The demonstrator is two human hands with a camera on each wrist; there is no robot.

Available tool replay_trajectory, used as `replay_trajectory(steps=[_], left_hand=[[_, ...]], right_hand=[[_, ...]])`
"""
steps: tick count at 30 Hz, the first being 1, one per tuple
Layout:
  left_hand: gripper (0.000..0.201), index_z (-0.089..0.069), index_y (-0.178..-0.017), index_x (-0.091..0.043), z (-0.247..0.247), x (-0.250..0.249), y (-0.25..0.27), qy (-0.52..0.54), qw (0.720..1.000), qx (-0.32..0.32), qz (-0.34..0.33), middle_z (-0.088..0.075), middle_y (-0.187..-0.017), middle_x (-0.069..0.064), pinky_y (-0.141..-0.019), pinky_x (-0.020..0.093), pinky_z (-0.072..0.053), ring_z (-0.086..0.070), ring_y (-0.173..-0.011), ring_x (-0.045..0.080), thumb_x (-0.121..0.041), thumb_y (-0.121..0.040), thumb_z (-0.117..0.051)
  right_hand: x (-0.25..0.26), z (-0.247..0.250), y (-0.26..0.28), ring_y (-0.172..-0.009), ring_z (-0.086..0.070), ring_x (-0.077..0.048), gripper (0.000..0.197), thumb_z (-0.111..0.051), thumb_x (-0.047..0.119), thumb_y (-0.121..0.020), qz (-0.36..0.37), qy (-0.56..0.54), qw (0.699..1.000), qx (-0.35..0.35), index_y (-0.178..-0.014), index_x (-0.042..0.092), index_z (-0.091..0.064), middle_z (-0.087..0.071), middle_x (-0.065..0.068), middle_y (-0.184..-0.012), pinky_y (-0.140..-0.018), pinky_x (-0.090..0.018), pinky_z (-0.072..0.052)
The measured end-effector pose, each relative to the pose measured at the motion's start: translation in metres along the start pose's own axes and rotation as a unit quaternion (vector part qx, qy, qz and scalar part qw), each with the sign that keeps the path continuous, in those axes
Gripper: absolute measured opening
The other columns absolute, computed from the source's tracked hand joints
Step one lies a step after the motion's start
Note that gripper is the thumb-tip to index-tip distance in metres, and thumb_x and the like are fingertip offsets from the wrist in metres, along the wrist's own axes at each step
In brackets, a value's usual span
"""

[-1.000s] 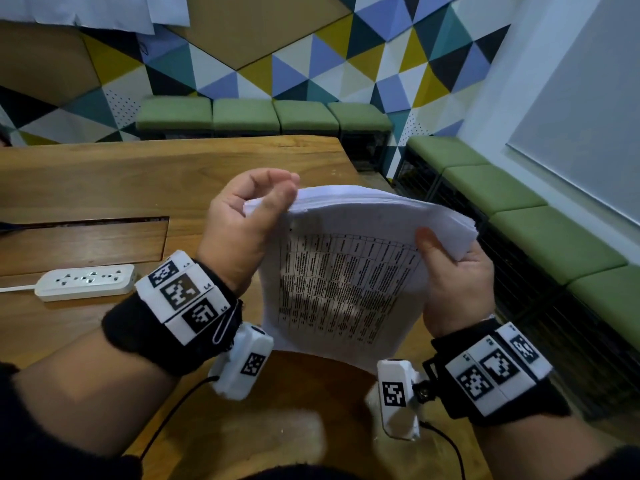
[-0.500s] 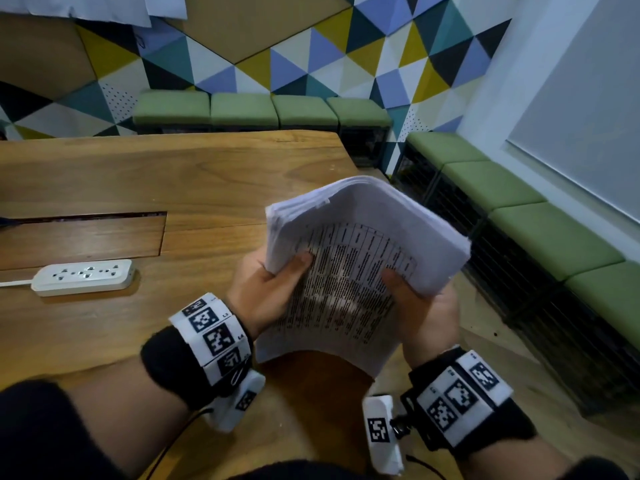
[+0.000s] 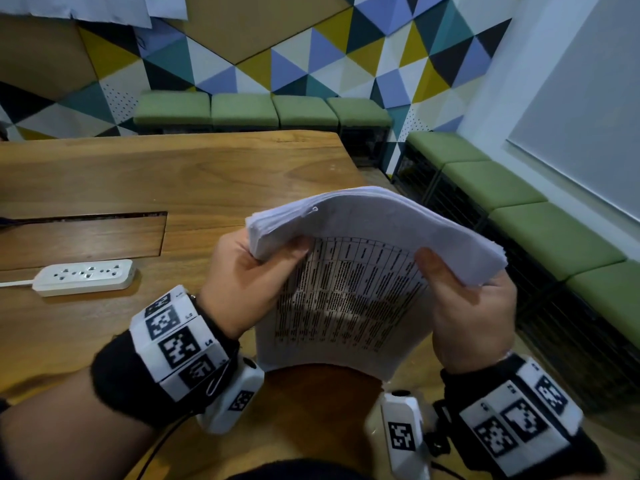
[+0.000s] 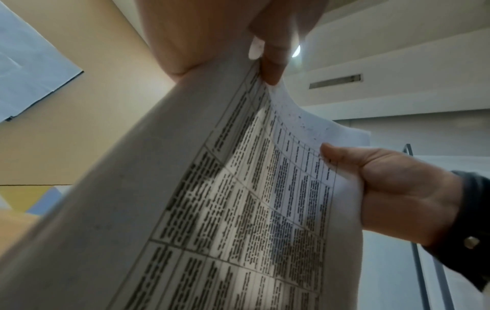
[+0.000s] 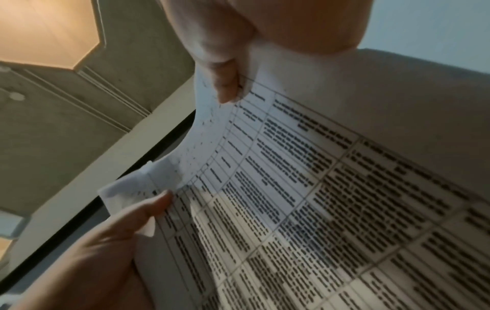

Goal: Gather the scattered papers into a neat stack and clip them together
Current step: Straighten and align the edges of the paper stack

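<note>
A thick stack of white papers [image 3: 346,306] with a printed table on the near sheet stands upright over the table's near edge, its top bent away from me. My left hand [image 3: 256,268] grips the upper left corner, thumb on the printed face. At the upper right corner my right hand [image 3: 457,289] holds the stack the same way. The left wrist view shows the papers [image 4: 238,209], the left hand [image 4: 267,63] and the right hand [image 4: 384,184]. From the right wrist I see the papers [image 5: 318,188], the right hand [image 5: 225,84] and the left hand [image 5: 106,235]. The other fingers are hidden behind the stack.
The wooden table [image 3: 173,174] has a long recessed panel [image 3: 83,240] and a white power strip [image 3: 85,277] on its left part. The table's right edge drops off beside the stack. Green cushioned benches [image 3: 519,202] line the walls behind and to the right.
My left hand left the top edge, dropped to the left side of the stack, and now grips the upper left corner. The right hand kept its hold on the right side.
</note>
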State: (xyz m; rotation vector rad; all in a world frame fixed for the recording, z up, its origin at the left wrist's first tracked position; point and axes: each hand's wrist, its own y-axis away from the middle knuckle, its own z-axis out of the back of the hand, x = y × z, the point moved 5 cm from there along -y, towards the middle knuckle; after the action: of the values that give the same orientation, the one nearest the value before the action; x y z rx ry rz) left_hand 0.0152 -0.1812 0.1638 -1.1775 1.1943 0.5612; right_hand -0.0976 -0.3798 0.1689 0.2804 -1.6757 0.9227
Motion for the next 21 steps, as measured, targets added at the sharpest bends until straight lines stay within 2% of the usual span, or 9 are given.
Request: replay_trajectory(steps=[2,4,6,8,11,12,15,18,21], left_hand=[[0.019,-0.074,-0.080,-0.032,-0.001,-0.002,0.001,0.021,1.000,0.002,0.015,-0.064,-0.075,0.012,-0.057,0.027,-0.051,-0.059,-0.066,0.021,-0.017,-0.069,-0.070],[0.027,-0.070,-0.087,-0.029,-0.002,-0.004,0.001,0.031,0.999,0.018,0.018,-0.070,-0.080,-0.004,-0.066,0.022,-0.054,-0.064,-0.073,0.011,-0.014,-0.065,-0.074],[0.045,-0.063,-0.101,-0.034,-0.004,-0.011,0.000,0.024,0.998,0.052,-0.017,-0.070,-0.095,-0.016,-0.075,0.017,-0.052,-0.064,-0.086,0.001,-0.009,-0.066,-0.074],[0.046,-0.061,-0.104,-0.039,-0.006,-0.018,-0.002,0.038,0.994,0.087,-0.049,-0.069,-0.107,-0.013,-0.084,0.021,-0.051,-0.064,-0.100,0.007,-0.010,-0.069,-0.070],[0.037,-0.063,-0.095,-0.039,-0.007,-0.025,-0.006,0.025,0.990,0.117,-0.075,-0.067,-0.115,-0.007,-0.088,0.030,-0.052,-0.060,-0.111,0.017,-0.013,-0.070,-0.067],[0.033,-0.064,-0.091,-0.038,-0.007,-0.025,-0.008,0.021,0.990,0.119,-0.073,-0.067,-0.116,-0.007,-0.087,0.031,-0.053,-0.060,-0.112,0.018,-0.014,-0.069,-0.067],[0.027,-0.064,-0.084,-0.036,-0.006,-0.024,-0.011,0.045,0.990,0.118,-0.062,-0.070,-0.111,-0.007,-0.084,0.030,-0.054,-0.062,-0.110,0.018,-0.014,-0.068,-0.067],[0.027,-0.065,-0.080,-0.035,-0.005,-0.024,-0.012,0.079,0.988,0.114,-0.061,-0.072,-0.106,-0.005,-0.082,0.025,-0.053,-0.064,-0.107,0.017,-0.011,-0.067,-0.067],[0.025,-0.066,-0.078,-0.033,-0.004,-0.022,-0.014,0.092,0.989,0.103,-0.059,-0.073,-0.102,-0.005,-0.081,0.025,-0.053,-0.065,-0.104,0.017,-0.011,-0.066,-0.067]], right_hand=[[0.000,-0.001,-0.002,-0.071,-0.065,0.004,0.022,-0.071,0.003,-0.077,-0.002,-0.001,1.000,0.015,-0.086,0.022,-0.064,-0.070,0.023,-0.072,-0.064,-0.012,-0.049],[-0.002,-0.002,-0.003,-0.068,-0.064,0.002,0.025,-0.075,0.006,-0.073,-0.018,-0.016,0.999,0.031,-0.084,0.024,-0.063,-0.070,0.019,-0.071,-0.061,-0.013,-0.050],[0.000,-0.003,-0.006,-0.067,-0.062,-0.001,0.025,-0.079,0.017,-0.067,-0.028,-0.031,0.998,0.039,-0.082,0.029,-0.063,-0.068,0.015,-0.071,-0.057,-0.014,-0.049],[0.005,-0.003,-0.010,-0.065,-0.059,-0.006,0.016,-0.071,0.034,-0.064,-0.038,-0.049,0.997,0.035,-0.078,0.032,-0.063,-0.064,0.010,-0.070,-0.056,-0.019,-0.047],[0.012,-0.005,-0.020,-0.073,-0.053,-0.022,0.021,-0.061,0.047,-0.064,-0.043,-0.071,0.996,0.019,-0.073,0.028,-0.064,-0.059,-0.002,-0.075,-0.067,-0.031,-0.043],[0.013,-0.006,-0.023,-0.071,-0.053,-0.021,0.022,-0.061,0.046,-0.066,-0.054,-0.074,0.996,0.011,-0.072,0.025,-0.063,-0.059,-0.003,-0.073,-0.066,-0.030,-0.043],[0.010,-0.007,-0.033,-0.053,-0.053,-0.012,0.020,-0.058,0.034,-0.072,-0.102,-0.107,0.989,-0.005,-0.069,0.014,-0.058,-0.058,0.004,-0.055,-0.052,-0.019,-0.042],[0.004,-0.005,-0.037,-0.054,-0.049,-0.015,0.014,-0.061,0.027,-0.073,-0.120,-0.103,0.987,-0.029,-0.064,0.016,-0.058,-0.055,0.003,-0.053,-0.052,-0.023,-0.039],[-0.001,-0.002,-0.039,-0.052,-0.048,-0.009,0.018,-0.063,0.021,-0.079,-0.110,-0.074,0.990,-0.047,-0.062,0.018,-0.059,-0.054,0.009,-0.050,-0.051,-0.021,-0.039]])
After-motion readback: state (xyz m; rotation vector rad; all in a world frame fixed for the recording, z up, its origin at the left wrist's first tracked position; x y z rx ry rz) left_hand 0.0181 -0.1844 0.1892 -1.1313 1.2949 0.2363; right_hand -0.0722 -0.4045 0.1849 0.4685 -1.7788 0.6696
